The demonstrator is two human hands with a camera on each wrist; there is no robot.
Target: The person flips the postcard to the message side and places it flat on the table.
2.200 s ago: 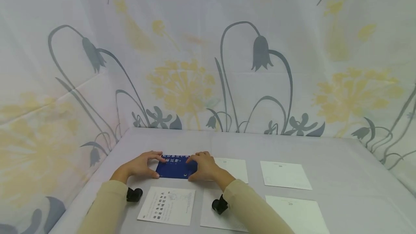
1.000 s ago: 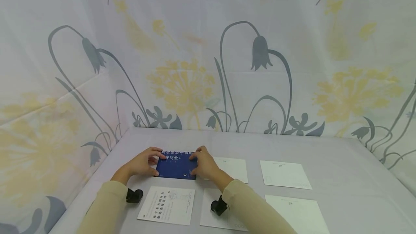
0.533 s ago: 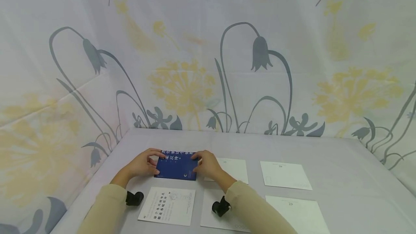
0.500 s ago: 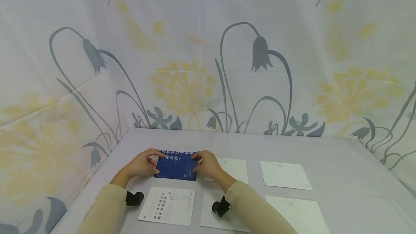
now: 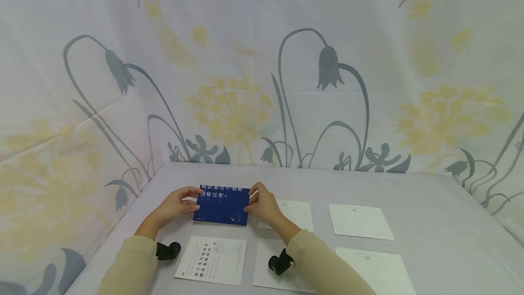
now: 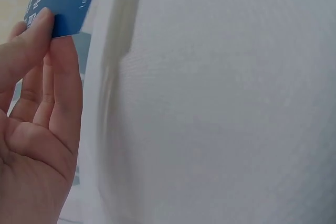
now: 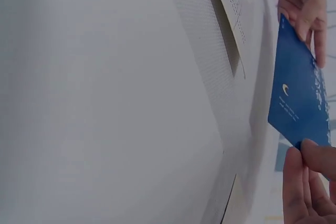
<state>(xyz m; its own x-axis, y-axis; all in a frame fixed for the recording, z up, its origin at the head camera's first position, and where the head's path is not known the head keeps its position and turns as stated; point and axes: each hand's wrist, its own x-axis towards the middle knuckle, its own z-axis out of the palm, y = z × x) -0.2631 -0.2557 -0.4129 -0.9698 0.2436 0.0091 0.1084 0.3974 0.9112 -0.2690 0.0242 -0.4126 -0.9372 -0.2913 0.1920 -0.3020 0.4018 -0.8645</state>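
Observation:
A dark blue postcard with white Chinese characters and a small crescent moon is held up between both hands, above the back left of the table. My left hand pinches its left edge between thumb and fingers. On the opposite edge my right hand has the same pinch. The left wrist view shows the left thumb lying on the printed face of the postcard, fingers behind it. In the right wrist view the postcard stretches tilted between the two hands, raised off the table.
A white card with black characters lies just in front of the hands. Beside it is another white card, partly under the right forearm. A pale card sits behind the right wrist. Two more, one far and one near, lie right.
The blue postcard has been lifted off the table and tilted up toward the camera. Both hands shifted from over its ends to pinching its side edges. The white cards stay put.

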